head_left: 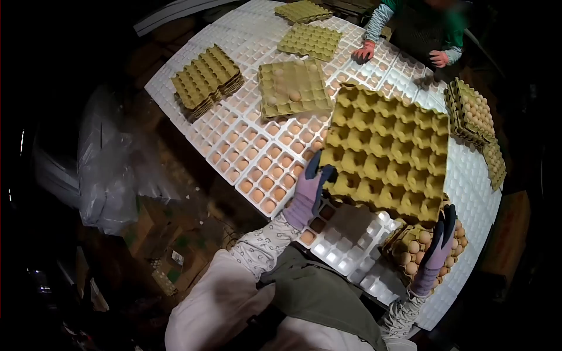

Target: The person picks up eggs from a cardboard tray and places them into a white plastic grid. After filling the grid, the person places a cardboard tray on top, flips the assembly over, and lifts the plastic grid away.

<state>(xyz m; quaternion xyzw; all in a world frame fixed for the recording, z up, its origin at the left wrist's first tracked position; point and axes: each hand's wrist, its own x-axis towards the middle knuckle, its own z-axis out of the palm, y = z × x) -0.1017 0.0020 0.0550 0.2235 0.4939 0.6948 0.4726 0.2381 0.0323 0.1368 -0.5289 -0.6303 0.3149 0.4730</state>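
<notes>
An empty yellow pulp egg tray [386, 152] is held up in front of me, between my two gloved hands. My left hand [311, 190], in a purple and dark glove, grips its near left corner. At the near right corner my right hand [438, 248] is closed on the same tray. Below my right hand stands a stack of pulp trays with brown eggs [417, 245]. White plastic trays [345, 240] lie under the held tray, some cups bare. Left of my left hand, white trays hold brown eggs [266, 183] in their cups.
A stack of pulp trays [206, 81] stands at the left, with a tray holding a few eggs [293, 88] beside it. More loaded trays [471, 114] stand at the right. Across the table are a co-worker's pink-gloved hands [364, 51]. Plastic film [102, 175] and cardboard boxes [167, 240] lie left.
</notes>
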